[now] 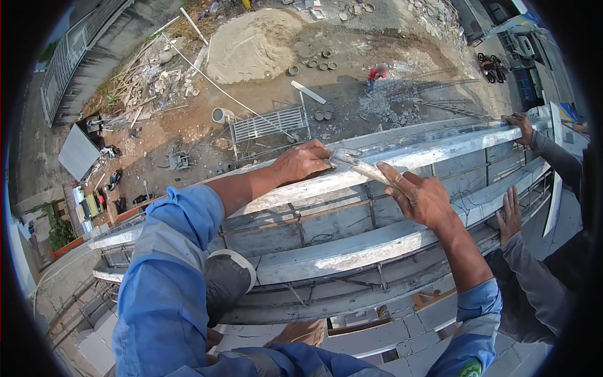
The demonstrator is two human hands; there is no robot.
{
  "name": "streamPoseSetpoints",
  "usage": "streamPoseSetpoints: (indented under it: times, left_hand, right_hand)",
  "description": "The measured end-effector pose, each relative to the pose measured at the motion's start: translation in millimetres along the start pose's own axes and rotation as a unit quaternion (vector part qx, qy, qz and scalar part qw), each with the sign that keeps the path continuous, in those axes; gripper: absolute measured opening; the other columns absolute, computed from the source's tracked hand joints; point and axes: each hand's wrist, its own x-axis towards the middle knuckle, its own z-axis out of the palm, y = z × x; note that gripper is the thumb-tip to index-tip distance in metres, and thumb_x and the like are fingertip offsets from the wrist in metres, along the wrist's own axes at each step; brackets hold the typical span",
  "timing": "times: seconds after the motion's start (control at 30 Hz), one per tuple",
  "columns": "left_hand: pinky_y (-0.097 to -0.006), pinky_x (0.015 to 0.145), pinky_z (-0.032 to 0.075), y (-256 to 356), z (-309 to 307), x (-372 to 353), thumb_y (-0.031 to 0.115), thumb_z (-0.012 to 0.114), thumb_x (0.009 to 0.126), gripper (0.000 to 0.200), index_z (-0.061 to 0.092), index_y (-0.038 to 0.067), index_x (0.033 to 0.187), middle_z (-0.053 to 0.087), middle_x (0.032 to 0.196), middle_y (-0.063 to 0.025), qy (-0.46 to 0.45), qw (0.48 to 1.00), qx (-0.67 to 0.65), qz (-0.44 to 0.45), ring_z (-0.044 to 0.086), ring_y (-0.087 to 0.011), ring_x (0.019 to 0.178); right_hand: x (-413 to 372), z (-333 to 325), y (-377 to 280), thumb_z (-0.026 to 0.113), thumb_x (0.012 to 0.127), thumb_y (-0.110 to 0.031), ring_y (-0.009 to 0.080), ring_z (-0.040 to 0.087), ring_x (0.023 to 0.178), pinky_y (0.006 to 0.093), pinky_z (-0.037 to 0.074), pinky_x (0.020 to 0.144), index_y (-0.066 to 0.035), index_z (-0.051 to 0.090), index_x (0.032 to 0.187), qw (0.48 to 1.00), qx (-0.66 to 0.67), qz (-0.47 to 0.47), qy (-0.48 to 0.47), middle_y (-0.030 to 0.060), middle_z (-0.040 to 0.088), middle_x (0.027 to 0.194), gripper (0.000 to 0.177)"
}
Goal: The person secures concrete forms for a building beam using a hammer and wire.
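Note:
My left hand [303,162] rests on the upper long pale board [301,190], its fingers curled at the board's far edge; whether something is under them is hidden. My right hand [419,195] is wrapped round the handle of a hammer [370,169]. The hammer's worn, pale head lies close to the fingertips of my left hand, over the same board. Below, a second long board [345,254] runs roughly parallel, with thin metal bars and grey panels between the two.
A co-worker's hands [521,129] [509,217] are on the boards at the right. My dark shoe [229,279] stands at the lower board. Far below lie a sand heap [251,47], a metal frame [270,124], rubble and a person in red [376,74].

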Motion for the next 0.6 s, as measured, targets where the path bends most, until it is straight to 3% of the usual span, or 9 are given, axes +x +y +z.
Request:
streamPoseSetpoints:
  times: [0.1,0.17,0.23,0.27,0.3,0.37,0.47,0.53,0.6]
  left_hand:
    - [-0.0324,0.084,0.055,5.5,-9.2,2.4,0.012,0.061,0.083,0.026,0.067,0.014,0.108,0.068,0.105,-0.0024,-0.025,0.999,0.027,-0.008,0.058,-0.0243,0.106]
    - [-0.0337,0.084,0.055,14.1,-12.9,3.8,0.011,0.061,0.083,0.026,0.067,0.015,0.108,0.068,0.106,-0.0021,-0.028,0.999,-0.007,-0.015,0.058,-0.0243,0.105]
    - [-0.0337,0.086,0.054,13.9,-13.4,4.9,0.011,0.06,0.083,0.025,0.068,0.014,0.106,0.068,0.106,-0.0033,-0.001,0.999,-0.019,-0.034,0.058,-0.0247,0.107]
    - [-0.0329,0.088,0.054,13.9,-22.8,5.8,0.01,0.06,0.083,0.024,0.068,0.012,0.106,0.068,0.108,-0.0049,-0.101,0.993,0.024,-0.048,0.057,-0.0251,0.111]
    - [-0.0329,0.088,0.054,12.3,-17.9,4.1,0.01,0.06,0.083,0.024,0.068,0.012,0.106,0.068,0.108,-0.0049,-0.099,0.994,0.025,-0.047,0.057,-0.0251,0.111]
    - [-0.0327,0.088,0.054,4.3,-5.0,2.6,0.01,0.06,0.084,0.023,0.069,0.011,0.105,0.068,0.108,-0.0058,-0.003,1.0,0.004,-0.014,0.057,-0.0251,0.111]
    - [-0.0329,0.087,0.054,1.7,-4.0,6.7,0.011,0.061,0.085,0.022,0.069,0.011,0.105,0.068,0.109,-0.0046,0.0,1.0,-0.01,-0.008,0.059,-0.0244,0.107]
    - [-0.033,0.087,0.054,7.9,-9.2,7.5,0.012,0.061,0.085,0.023,0.069,0.011,0.107,0.069,0.109,-0.0048,-0.006,0.999,-0.027,-0.019,0.059,-0.0238,0.107]
    - [-0.033,0.087,0.054,11.5,-13.8,7.7,0.011,0.061,0.085,0.024,0.069,0.011,0.107,0.069,0.108,-0.005,-0.012,0.999,-0.021,-0.028,0.059,-0.0237,0.107]
  right_hand:
    - [4.9,-8.0,-4.9,0.066,0.089,-0.027,0.0267,0.061,0.053,0.0383,0.049,0.046,-0.034,0.039,0.145,0.999,0.041,0.0,0.035,0.0054,0.066,0.079,0.063]
    - [9.2,-7.9,-6.5,0.065,0.09,-0.027,0.0273,0.061,0.053,0.0381,0.049,0.045,-0.033,0.039,0.145,0.957,0.147,-0.087,0.235,0.0058,0.067,0.08,0.061]
    - [13.4,-2.1,-6.6,0.065,0.09,-0.027,0.0278,0.062,0.054,0.0379,0.049,0.046,-0.033,0.04,0.145,0.942,0.153,-0.111,0.278,0.007,0.067,0.081,0.06]
    - [11.9,-0.3,-5.2,0.065,0.09,-0.028,0.0282,0.062,0.055,0.038,0.05,0.046,-0.033,0.04,0.145,0.99,0.064,-0.05,0.117,0.0073,0.068,0.082,0.06]
    - [10.2,1.1,-2.0,0.065,0.09,-0.028,0.0286,0.063,0.056,0.0381,0.05,0.047,-0.033,0.04,0.145,0.998,-0.031,0.012,-0.049,0.0077,0.068,0.083,0.06]
    - [8.7,5.8,2.8,0.065,0.09,-0.027,0.0293,0.064,0.057,0.0384,0.051,0.048,-0.032,0.041,0.144,0.999,-0.003,0.02,-0.036,0.0077,0.068,0.085,0.06]
    - [3.0,-1.1,-0.9,0.065,0.09,-0.027,0.0299,0.064,0.057,0.038,0.051,0.048,-0.032,0.04,0.145,0.998,0.049,0.008,0.038,0.008,0.068,0.085,0.061]
    - [7.7,-5.4,-1.6,0.067,0.089,-0.027,0.0295,0.064,0.058,0.0375,0.052,0.049,-0.033,0.041,0.144,0.955,0.139,-0.069,0.251,0.0082,0.068,0.085,0.061]
    - [13.4,4.8,-5.9,0.066,0.089,-0.028,0.0291,0.064,0.058,0.0373,0.052,0.049,-0.032,0.042,0.144,0.951,0.14,-0.078,0.264,0.0084,0.069,0.086,0.06]
